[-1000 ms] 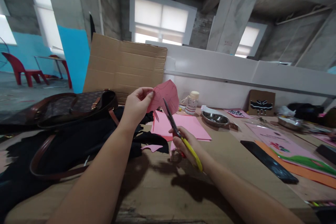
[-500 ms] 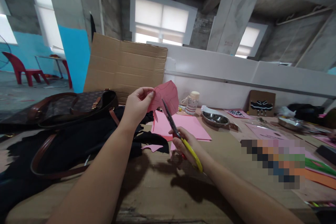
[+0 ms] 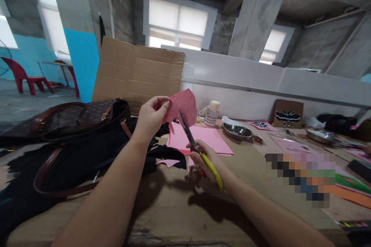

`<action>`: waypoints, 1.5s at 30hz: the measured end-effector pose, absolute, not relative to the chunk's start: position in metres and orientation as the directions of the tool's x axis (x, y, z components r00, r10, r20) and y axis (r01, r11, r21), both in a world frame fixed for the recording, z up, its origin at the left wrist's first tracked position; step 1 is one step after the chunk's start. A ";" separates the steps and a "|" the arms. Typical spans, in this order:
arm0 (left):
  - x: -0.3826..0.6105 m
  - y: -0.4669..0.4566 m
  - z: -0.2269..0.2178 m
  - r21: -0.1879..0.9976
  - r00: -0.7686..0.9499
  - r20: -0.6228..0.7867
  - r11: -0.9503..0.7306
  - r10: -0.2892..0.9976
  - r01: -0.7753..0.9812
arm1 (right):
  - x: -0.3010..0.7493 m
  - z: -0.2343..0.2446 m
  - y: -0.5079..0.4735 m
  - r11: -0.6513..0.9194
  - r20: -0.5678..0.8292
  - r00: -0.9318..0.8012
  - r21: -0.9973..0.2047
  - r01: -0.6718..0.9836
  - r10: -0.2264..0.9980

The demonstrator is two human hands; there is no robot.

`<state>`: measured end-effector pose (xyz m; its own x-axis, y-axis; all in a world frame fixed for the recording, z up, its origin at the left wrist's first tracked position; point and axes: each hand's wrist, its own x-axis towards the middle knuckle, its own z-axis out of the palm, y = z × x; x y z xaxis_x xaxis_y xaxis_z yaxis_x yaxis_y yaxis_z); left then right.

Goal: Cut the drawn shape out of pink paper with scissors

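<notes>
Between the thumb and fingers of my left hand [image 3: 153, 115] is a piece of pink paper [image 3: 187, 104] with curved lines drawn on it, raised above the table. My right hand [image 3: 205, 157] grips scissors [image 3: 189, 134] with yellow and red handles. Their blades point up and away, at the lower edge of the paper; whether they are parted is hard to tell. Below lie pink sheets [image 3: 211, 139] with a red sheet partly under them. A pink scrap [image 3: 168, 163] rests on black fabric [image 3: 110, 162] left of the scissors.
A brown handbag [image 3: 87, 117] lies at the left, before an upright cardboard sheet [image 3: 142, 73]. Behind the pink sheets stand a bottle [image 3: 212, 112] and a metal bowl [image 3: 237, 131]. Farther right are a small cardboard piece with a black design [image 3: 288, 114] and another metal bowl [image 3: 320, 136].
Almost nothing differs. Both hands, the pink paper and the scissors keep their places; the view has shifted very slightly.
</notes>
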<state>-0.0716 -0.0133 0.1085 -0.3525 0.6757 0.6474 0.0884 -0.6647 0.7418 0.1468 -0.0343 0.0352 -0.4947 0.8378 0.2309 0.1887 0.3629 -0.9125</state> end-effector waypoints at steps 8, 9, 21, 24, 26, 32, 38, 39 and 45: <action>-0.071 -0.014 0.109 0.742 -0.359 0.645 -0.665 0.674 0.085 | 0.147 0.037 -0.035 0.379 0.249 -0.490 -0.906 0.185 0.835; -0.071 -0.014 0.109 0.741 -0.359 0.645 -0.666 0.674 0.081 | 0.147 0.037 -0.036 0.377 0.245 -0.491 -0.906 0.191 0.836; -0.071 -0.015 0.110 0.743 -0.364 0.645 -0.662 0.672 0.094 | 0.147 0.041 -0.040 0.366 0.238 -0.497 -0.914 0.176 0.835; -0.071 -0.014 0.109 0.743 -0.362 0.643 -0.664 0.674 0.085 | 0.146 0.040 -0.040 0.350 0.246 -0.488 -0.927 0.134 0.838; -0.071 -0.013 0.109 0.743 -0.361 0.645 -0.664 0.674 0.088 | 0.146 0.039 -0.040 0.340 0.235 -0.488 -0.930 0.138 0.841; -0.072 -0.014 0.110 0.743 -0.359 0.646 -0.662 0.674 0.094 | 0.147 0.042 -0.041 0.366 0.242 -0.479 -0.913 0.183 0.844; -0.072 -0.014 0.110 0.743 -0.357 0.646 -0.662 0.674 0.096 | 0.146 0.040 -0.040 0.361 0.254 -0.486 -0.922 0.138 0.836; -0.072 -0.014 0.109 0.743 -0.355 0.647 -0.662 0.675 0.096 | 0.146 0.039 -0.040 0.362 0.253 -0.487 -0.921 0.143 0.836; -0.072 -0.014 0.109 0.735 -0.355 0.654 -0.672 0.668 0.088 | 0.146 0.039 -0.040 0.363 0.255 -0.481 -0.920 0.145 0.839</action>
<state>-0.0717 -0.0137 0.1089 -0.3546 0.6683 0.6539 0.0879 -0.6724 0.7349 0.1460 -0.0399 0.0387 -0.4807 0.8390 0.2550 0.1454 0.3630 -0.9204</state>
